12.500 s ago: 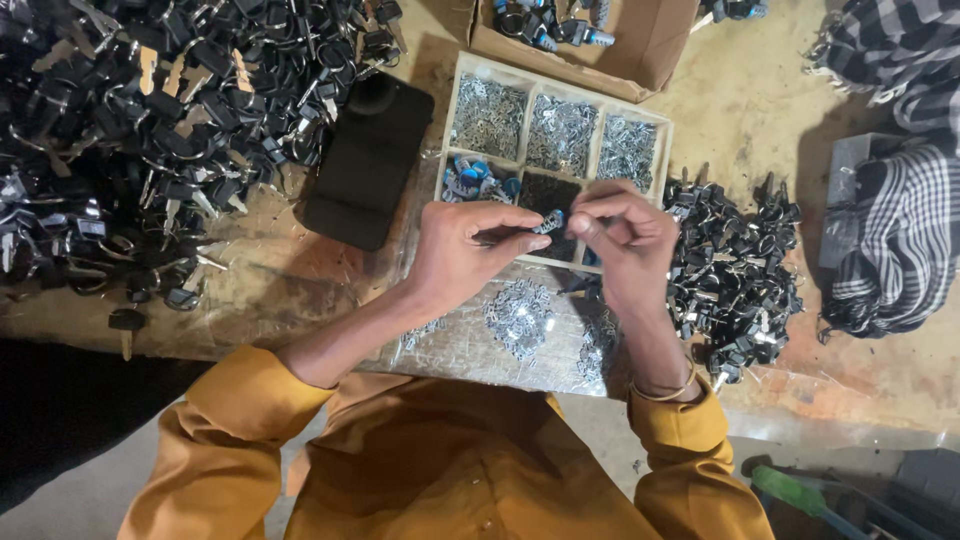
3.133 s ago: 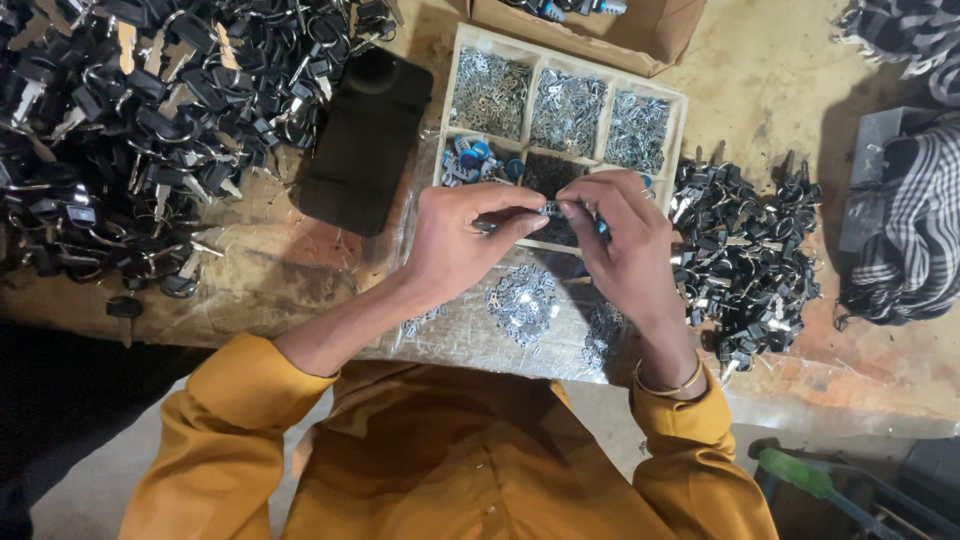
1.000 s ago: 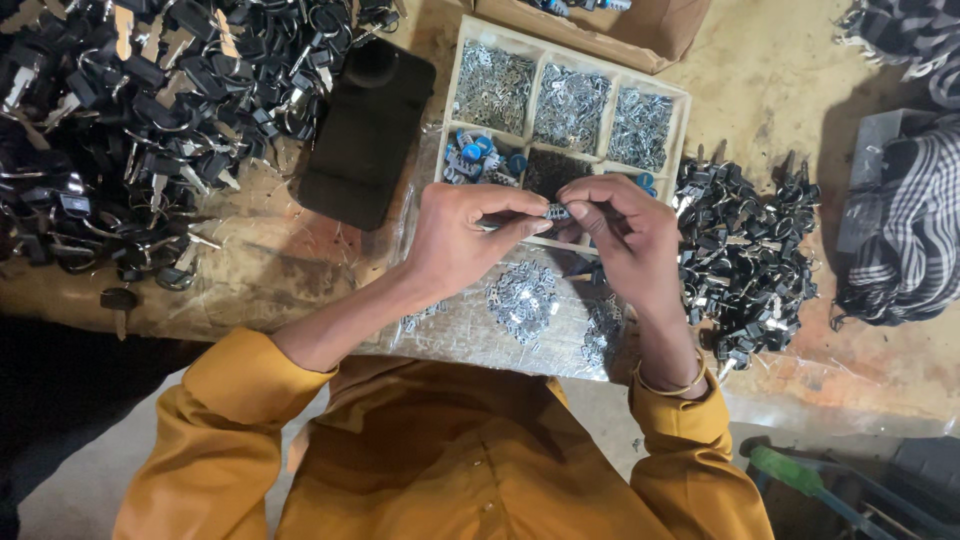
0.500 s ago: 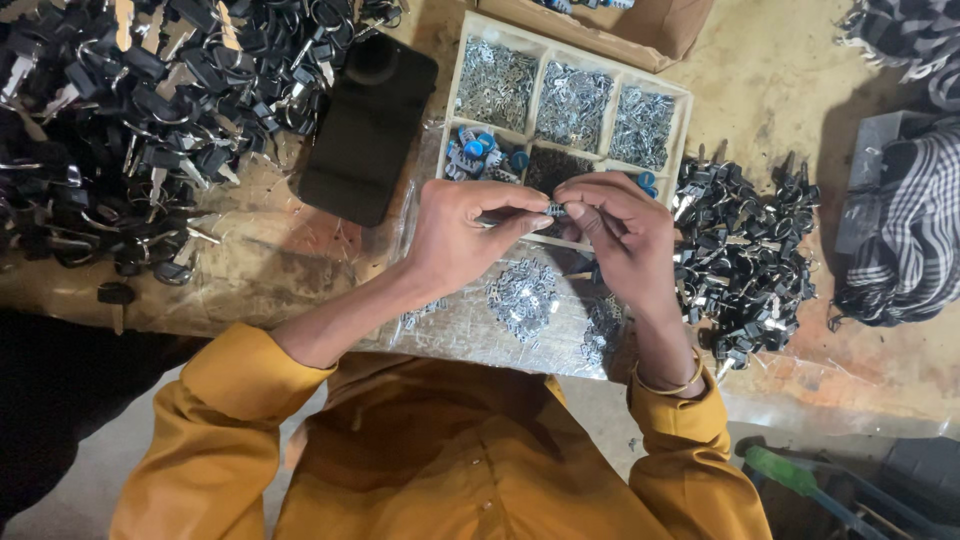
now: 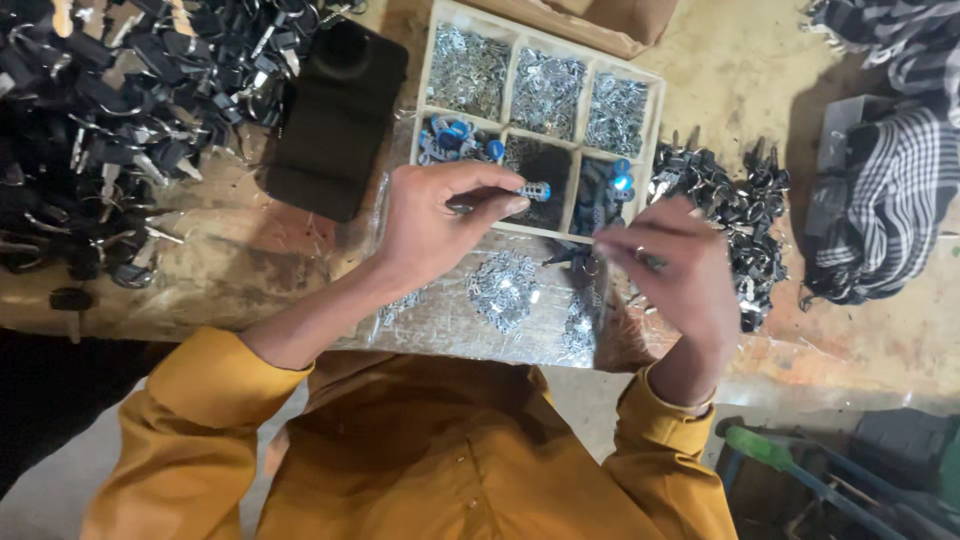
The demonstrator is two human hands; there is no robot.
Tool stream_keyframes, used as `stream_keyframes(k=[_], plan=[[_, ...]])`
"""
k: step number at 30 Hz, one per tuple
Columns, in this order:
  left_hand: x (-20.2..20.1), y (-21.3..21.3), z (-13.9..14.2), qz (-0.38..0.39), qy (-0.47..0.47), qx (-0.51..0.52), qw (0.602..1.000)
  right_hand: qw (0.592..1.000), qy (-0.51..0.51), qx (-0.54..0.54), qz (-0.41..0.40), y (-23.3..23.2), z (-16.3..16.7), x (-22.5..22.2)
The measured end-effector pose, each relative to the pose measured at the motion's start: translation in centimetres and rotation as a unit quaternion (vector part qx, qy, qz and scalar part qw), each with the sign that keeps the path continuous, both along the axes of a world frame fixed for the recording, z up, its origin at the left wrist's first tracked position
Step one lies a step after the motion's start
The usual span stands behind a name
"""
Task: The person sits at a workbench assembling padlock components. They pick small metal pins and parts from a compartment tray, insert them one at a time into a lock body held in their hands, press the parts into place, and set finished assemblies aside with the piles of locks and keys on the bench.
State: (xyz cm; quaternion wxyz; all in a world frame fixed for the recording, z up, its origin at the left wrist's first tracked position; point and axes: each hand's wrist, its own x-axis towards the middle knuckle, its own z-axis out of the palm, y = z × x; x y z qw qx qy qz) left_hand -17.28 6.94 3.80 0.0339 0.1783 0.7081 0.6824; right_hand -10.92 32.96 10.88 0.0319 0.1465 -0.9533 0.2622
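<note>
Head cam: my left hand pinches a small metal cylinder with a blue tip, long axis horizontal, blue end pointing right, above the wooden compartment tray; my right hand sits just beside, fingers loosely curled, contents unclear.

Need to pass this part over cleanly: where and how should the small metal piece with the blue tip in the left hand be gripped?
Probably grip the bare blue-tipped end of the small metal piece, coming in from the right. It lies roughly level and sticks out past the left hand, whose fingertips cover its other end. The right hand is close beside it, above the compartment tray.
</note>
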Motion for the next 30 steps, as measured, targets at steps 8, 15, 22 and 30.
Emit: stream_keyframes(k=[8, 15, 22, 30], plan=[[0.3, -0.8, 1.7, -0.016, 0.032, 0.024, 0.999, 0.991, 0.05, 0.118, -0.043, -1.9, -2.6, 4.1], [2.9, -3.8, 3.6, 0.007, 0.062, 0.027, 0.998, 0.993, 0.022, 0.065, -0.101, -4.8, -3.9, 6.2], [7.7, -7.6, 3.0, 0.077, -0.002, 0.064, 0.995, 0.998, 0.045, 0.011, 0.036, -12.0, -4.6, 6.7], [13.9, -8.9, -0.8, 0.145, -0.086, 0.046, 0.985, 0.992, 0.088, 0.024, 0.081, -11.9, -6.1, 9.0]])
